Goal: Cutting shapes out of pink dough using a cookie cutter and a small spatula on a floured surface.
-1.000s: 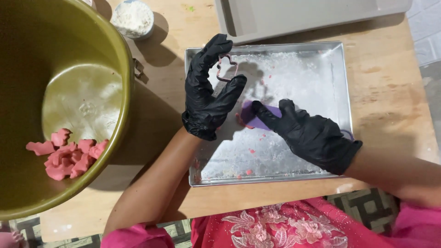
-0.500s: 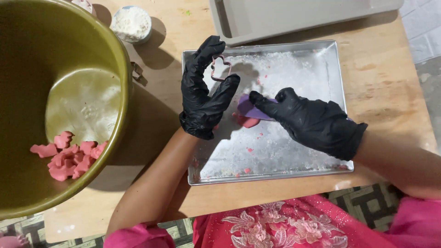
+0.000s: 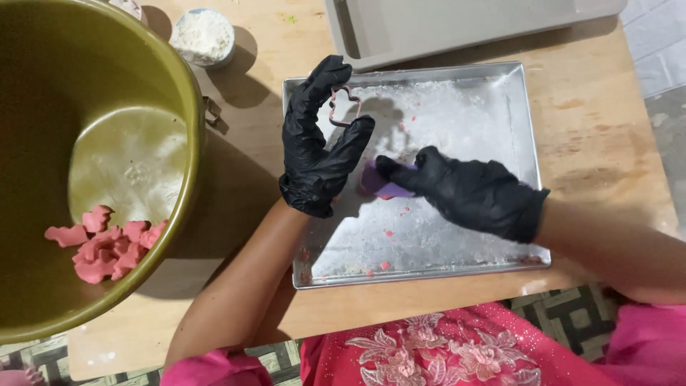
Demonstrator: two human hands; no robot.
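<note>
The right hand [image 3: 475, 193] pinches a purple scraper [image 3: 382, 182] against the floured metal tray [image 3: 514, 107], apparently lifting dough. Farther off, the left hand [image 3: 314, 150] holds a cookie cutter [image 3: 344, 107] between thumb and fingers. Loosening calls for a shallow blade.

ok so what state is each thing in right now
left hand: gloved, pinching cutter
cutter: held above the tray, empty
right hand: gloved, gripping scraper
scraper: purple, pressed to the tray floor
tray: floured, a few pink crumbs
bowl: holds pink dough shapes
cup: upright, full of flour
</note>
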